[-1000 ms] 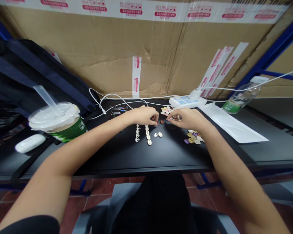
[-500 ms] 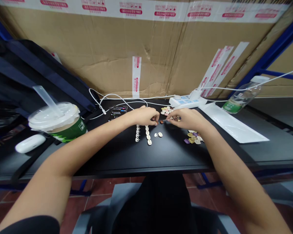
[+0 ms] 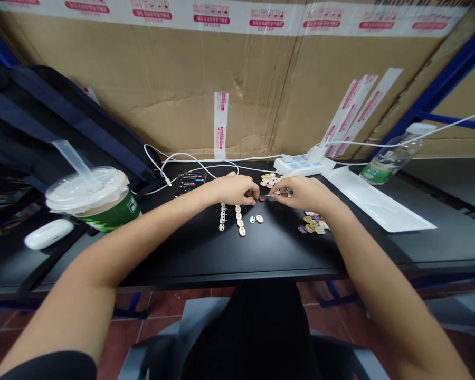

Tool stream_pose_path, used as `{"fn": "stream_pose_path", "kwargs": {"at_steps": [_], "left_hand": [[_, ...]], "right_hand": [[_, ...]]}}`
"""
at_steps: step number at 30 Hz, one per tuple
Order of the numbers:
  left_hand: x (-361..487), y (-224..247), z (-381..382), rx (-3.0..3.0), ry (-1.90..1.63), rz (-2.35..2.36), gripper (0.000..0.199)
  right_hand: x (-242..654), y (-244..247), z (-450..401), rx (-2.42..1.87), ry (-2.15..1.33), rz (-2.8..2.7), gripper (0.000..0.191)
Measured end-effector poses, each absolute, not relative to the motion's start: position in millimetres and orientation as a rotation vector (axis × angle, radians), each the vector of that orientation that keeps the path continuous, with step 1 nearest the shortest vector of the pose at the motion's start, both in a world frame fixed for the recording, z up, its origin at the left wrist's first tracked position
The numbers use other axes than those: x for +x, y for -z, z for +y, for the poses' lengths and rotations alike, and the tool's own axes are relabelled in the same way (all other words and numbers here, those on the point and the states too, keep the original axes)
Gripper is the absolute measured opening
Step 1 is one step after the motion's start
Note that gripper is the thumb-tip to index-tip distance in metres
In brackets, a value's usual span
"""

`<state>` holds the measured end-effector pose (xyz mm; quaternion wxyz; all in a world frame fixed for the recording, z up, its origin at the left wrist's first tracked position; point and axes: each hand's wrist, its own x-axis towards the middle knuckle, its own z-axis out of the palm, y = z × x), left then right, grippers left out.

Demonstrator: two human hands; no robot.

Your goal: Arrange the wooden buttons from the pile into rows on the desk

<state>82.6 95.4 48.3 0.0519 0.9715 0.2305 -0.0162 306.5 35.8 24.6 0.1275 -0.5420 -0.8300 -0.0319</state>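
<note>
My right hand (image 3: 296,191) pinches a thin metal tool (image 3: 273,195), whose tip points left at a small brown piece (image 3: 261,199) on the black table. Just left of that piece, my left hand (image 3: 239,190) is closed, its fingertips pressed on something too small to make out. Below my left hand run two columns of cream pieces, one at the left (image 3: 222,220) and one of oval pieces (image 3: 241,231). Two loose pale pieces (image 3: 259,218) lie to their right. A pile of yellow, purple and white pieces (image 3: 311,226) sits under my right wrist, and a pastel pile (image 3: 268,180) behind the hands.
On the left are a lidded cup (image 3: 111,208), a white case (image 3: 49,233), a dark bag (image 3: 63,116) and a phone (image 3: 190,182). Behind lie white cables and a power strip (image 3: 303,165). A white packet (image 3: 380,203) and plastic bottle (image 3: 391,155) are at the right.
My left fingertips have shifted very slightly at the small brown piece. Otherwise the hands and the pieces on the table look the same.
</note>
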Motion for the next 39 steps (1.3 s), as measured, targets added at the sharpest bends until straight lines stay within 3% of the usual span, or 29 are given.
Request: {"fn": "stream_pose_path", "kwargs": {"at_steps": [24, 34, 39], "left_hand": [[54.6, -67.8, 65.6, 3.072, -0.232, 0.766, 0.024], [-8.2, -59.1, 57.1, 2.992, -0.377, 1.233, 0.031], [-42.8, -60.9, 71.7, 2.709, -0.167, 1.570, 0.039]], "right_hand": [[304.4, -24.9, 35.0, -1.524, 0.133, -2.365, 0.020], [302.2, -25.2, 33.8, -1.517, 0.143, -2.367, 0.022], [302.6, -24.8, 34.1, -1.507, 0.129, -2.366, 0.021]]}}
